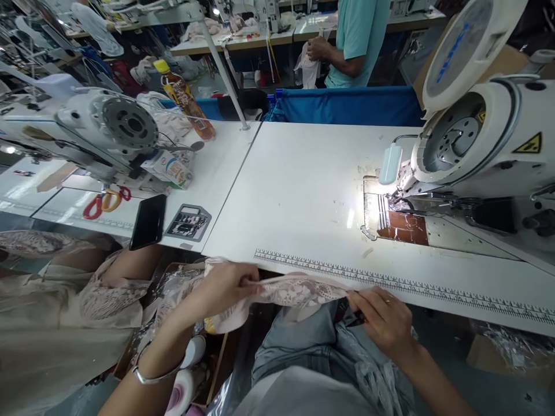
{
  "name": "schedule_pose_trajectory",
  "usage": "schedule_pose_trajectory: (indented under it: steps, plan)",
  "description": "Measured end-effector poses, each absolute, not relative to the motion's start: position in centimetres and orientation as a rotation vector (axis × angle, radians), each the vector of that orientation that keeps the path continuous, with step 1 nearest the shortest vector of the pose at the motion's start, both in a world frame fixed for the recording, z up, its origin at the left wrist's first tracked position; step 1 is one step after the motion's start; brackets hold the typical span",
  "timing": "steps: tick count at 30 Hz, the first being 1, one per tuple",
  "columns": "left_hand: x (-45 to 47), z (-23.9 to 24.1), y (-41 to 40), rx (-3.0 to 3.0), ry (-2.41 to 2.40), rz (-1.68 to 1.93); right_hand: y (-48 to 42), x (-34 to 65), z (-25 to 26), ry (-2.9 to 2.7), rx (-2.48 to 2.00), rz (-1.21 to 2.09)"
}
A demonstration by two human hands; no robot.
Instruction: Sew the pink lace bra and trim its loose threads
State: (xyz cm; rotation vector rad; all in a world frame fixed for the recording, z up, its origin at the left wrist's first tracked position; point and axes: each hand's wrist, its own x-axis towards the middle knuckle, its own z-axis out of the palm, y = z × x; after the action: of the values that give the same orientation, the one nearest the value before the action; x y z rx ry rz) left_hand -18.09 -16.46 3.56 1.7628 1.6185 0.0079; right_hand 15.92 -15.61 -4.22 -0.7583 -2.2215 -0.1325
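A strip of pale pink lace fabric (299,290) is stretched between my two hands, just below the front edge of the white sewing table (299,190). My left hand (228,289) pinches it at one end, and more of the cloth hangs below that wrist. At the other end, my right hand (384,318) is closed on the lace. A small dark object (356,319) shows under the right fingers; its kind cannot be made out.
A sewing machine (468,144) with its lamp lit stands at the right. Another machine (108,124), red-handled scissors (100,203), a phone (148,221) and a bottle (186,101) are on the left. A person (359,43) stands beyond the table; another sits beside me.
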Motion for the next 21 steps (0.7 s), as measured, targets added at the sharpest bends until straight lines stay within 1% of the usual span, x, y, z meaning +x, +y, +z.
schedule_pose_trajectory:
  steps: [4, 6, 9, 11, 13, 17, 19, 21]
  plan:
    - [-15.5, 4.0, -18.5, 1.673, 0.838, 0.060, -16.9, 18.0, -3.7, -2.051, -0.876, -0.185]
    - [-13.8, 3.5, -19.1, 1.526, 0.633, 0.184, -17.2, 19.3, -3.2, -2.022, -0.948, -0.209]
    - [-11.9, 2.0, -19.7, 1.272, 0.683, 0.489, -16.3, 21.0, -2.8, -2.014, -1.104, -0.197]
    - [-11.2, 1.1, -20.1, 1.192, 0.736, 0.608, -14.8, 21.4, -2.8, -2.065, -1.213, -0.155]
    - [-11.0, 0.6, -20.7, 1.226, 0.728, 0.615, -13.1, 21.3, -3.0, -2.206, -1.208, -0.118]
    - [-11.1, 0.8, -22.1, 1.401, 0.704, 0.581, -11.1, 20.4, -3.3, -2.456, -0.940, -0.001]
    - [-11.3, 1.1, -22.7, 1.463, 0.695, 0.579, -11.5, 20.2, -3.3, -2.405, -0.981, 0.146]
    - [-11.3, 1.3, -23.1, 1.505, 0.681, 0.589, -12.5, 20.1, -2.9, -2.274, -1.144, 0.291]
